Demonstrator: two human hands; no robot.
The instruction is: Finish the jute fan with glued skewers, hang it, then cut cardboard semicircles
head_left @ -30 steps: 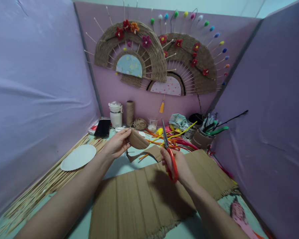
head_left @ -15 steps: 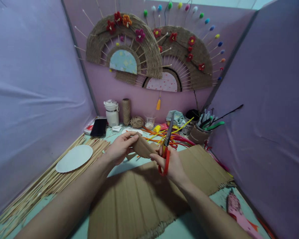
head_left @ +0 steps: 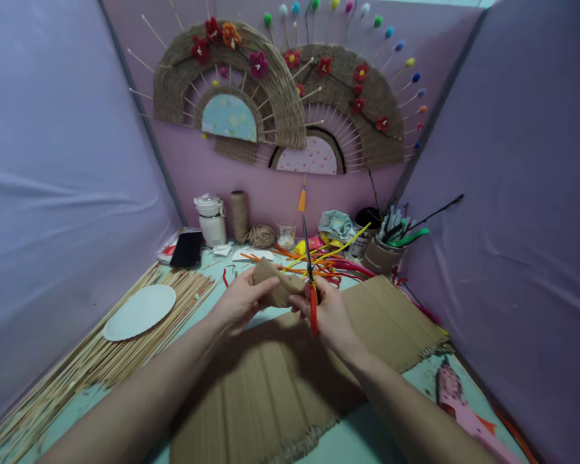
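A small piece of brown cardboard [head_left: 276, 293] is raised above the table between my two hands. My left hand [head_left: 240, 301] pinches its left end, thumb on the near face. The fingertips of my right hand [head_left: 332, 317] touch its right end. In that same right hand sit red-handled scissors [head_left: 313, 309], blades pointing up and away from me, seen nearly edge-on, so I cannot tell how far apart the blades are. Under both hands lies a large sheet of corrugated cardboard [head_left: 256, 386] with a ragged near edge.
Thin wooden sticks [head_left: 140, 348] lie at left under a white oval plate [head_left: 140, 312]. A pink glue gun [head_left: 464, 406] rests at right. Along the back stand a white jar [head_left: 211, 222], a twine spool [head_left: 239, 218], pipe cleaners [head_left: 338, 264] and a tool can [head_left: 383, 256].
The scissors have turned so their blades now show edge-on and tilt left. The small cardboard piece has tipped in my hands. My view has shifted slightly.
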